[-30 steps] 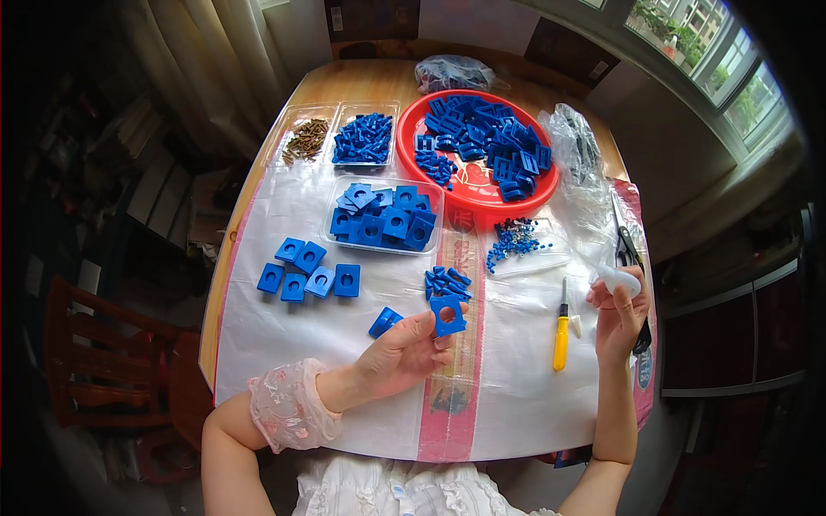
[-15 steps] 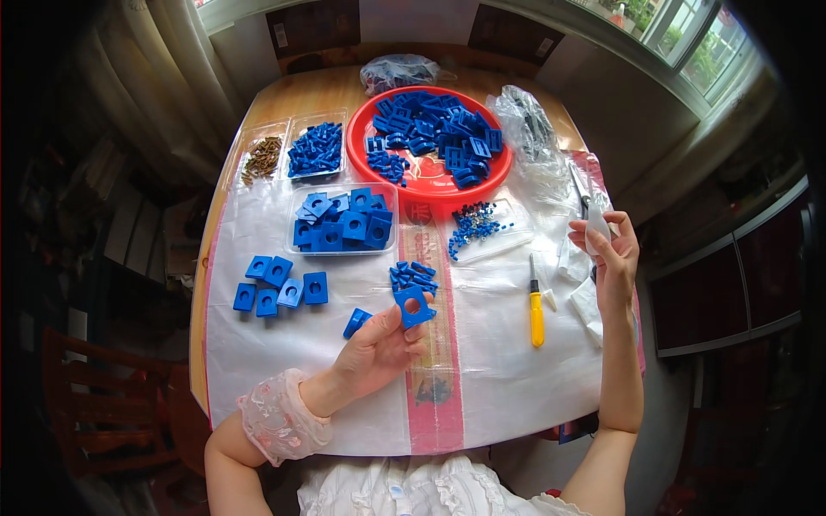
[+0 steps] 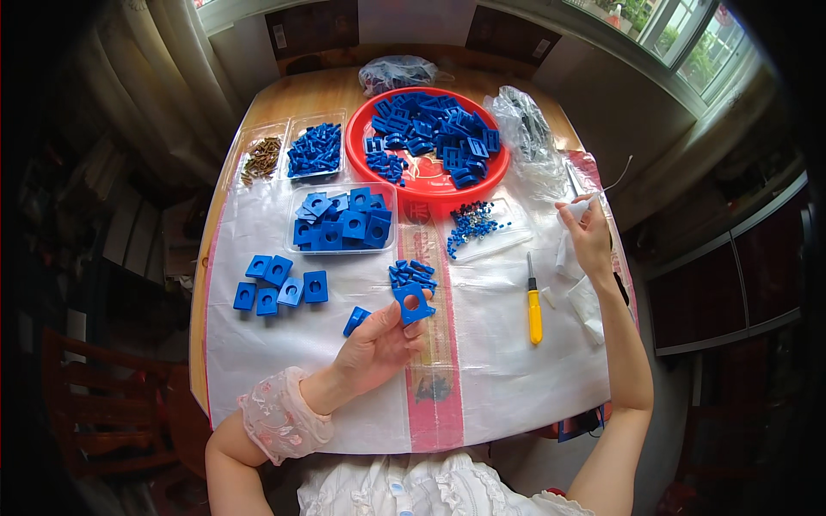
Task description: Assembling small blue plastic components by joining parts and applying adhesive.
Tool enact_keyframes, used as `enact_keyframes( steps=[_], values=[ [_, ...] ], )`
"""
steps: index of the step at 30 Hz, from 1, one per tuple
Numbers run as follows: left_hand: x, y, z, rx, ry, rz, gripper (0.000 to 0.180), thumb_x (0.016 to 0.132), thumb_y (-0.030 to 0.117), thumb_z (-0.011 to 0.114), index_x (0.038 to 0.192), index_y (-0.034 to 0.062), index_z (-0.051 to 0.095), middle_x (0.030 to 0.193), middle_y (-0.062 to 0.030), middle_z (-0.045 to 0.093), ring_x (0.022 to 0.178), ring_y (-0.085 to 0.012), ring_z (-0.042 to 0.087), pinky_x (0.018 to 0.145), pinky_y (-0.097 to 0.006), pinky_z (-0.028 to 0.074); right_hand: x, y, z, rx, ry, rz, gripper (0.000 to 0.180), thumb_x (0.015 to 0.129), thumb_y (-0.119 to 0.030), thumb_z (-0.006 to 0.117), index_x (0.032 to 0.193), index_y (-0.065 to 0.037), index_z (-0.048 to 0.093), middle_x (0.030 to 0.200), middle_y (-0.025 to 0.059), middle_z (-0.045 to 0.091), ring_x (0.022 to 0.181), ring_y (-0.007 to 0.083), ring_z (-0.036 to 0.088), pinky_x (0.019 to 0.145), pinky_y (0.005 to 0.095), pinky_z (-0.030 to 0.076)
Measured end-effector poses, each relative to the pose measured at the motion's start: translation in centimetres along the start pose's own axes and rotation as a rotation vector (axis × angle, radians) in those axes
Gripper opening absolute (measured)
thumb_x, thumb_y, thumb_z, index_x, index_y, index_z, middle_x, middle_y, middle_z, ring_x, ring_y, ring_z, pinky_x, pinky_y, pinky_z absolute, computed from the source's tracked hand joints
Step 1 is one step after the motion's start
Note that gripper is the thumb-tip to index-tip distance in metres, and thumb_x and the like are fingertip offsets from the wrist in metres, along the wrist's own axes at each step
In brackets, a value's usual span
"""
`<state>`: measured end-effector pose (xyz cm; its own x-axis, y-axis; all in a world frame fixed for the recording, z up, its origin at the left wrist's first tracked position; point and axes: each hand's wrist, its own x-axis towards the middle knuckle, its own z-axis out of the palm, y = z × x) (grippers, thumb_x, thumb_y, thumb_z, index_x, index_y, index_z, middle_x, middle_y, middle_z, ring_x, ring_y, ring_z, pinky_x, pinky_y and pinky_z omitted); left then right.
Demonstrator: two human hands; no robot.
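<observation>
- We take the blue plate (image 3: 414,316) with its round hole as our clock centre; the red tray (image 3: 430,185) of blue parts lies at 12 o'clock, well apart.
- At 11 o'clock we see the clear box (image 3: 344,250), full of similar blue pieces.
- At 7 o'clock our left hand (image 3: 372,353) keeps a narrow pinch on the plate, thumb along its near-left edge and fingers behind, holding it tilted above the sheet (image 3: 508,396).
- At 2 o'clock our right hand (image 3: 591,245) closes its fingertips on a white piece (image 3: 578,207), mostly hidden by them; the gap is only as wide as that piece.
- At 3 o'clock the yellow-handled screwdriver (image 3: 534,316) lies untouched between our hands.
- Compared with half a second ago, our right forearm (image 3: 632,361) slants more, elbow farther out toward 3 o'clock.
- Our right hand is now tipped toward 10 o'clock, while our left hand and the plate stay almost unmoved.
- A thin pale strand (image 3: 623,174) now shows above our right hand; we cannot tell whether it joins the white piece.
</observation>
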<state>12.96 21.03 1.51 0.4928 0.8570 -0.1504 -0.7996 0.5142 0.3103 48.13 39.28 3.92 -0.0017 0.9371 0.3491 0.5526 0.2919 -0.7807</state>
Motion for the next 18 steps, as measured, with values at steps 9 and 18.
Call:
enact_keyframes(
  steps=[9, 18],
  values=[
    [-0.1, 0.1, 0.0, 0.008, 0.015, 0.004, 0.036, 0.097, 0.033, 0.058, 0.124, 0.0088, 0.057, 0.133, 0.0028, 0.052, 0.083, -0.0083, 0.045, 0.075, -0.024, 0.04, 0.8, -0.3, 1.8, -0.364, 0.096, -0.198, 0.023, 0.08, -0.017, 0.076, 0.092, -0.003, 0.062, 0.07, 0.0083, 0.065, 0.06, 0.0155, 0.061, 0.056, 0.0314, 0.046],
    [0.0, 0.1, -0.2, 0.004, -0.008, -0.006, 0.034, 0.097, 0.034, 0.059, 0.121, 0.0097, 0.058, 0.133, 0.0035, 0.051, 0.082, -0.0084, 0.044, 0.075, -0.024, 0.04, 0.5, -0.4, 2.5, -0.302, 0.041, -0.072, 0.023, 0.075, -0.014, 0.08, 0.09, -0.005, 0.065, 0.06, 0.0038, 0.055, 0.053, 0.0114, 0.052, 0.051, 0.0287, 0.041]
  ],
)
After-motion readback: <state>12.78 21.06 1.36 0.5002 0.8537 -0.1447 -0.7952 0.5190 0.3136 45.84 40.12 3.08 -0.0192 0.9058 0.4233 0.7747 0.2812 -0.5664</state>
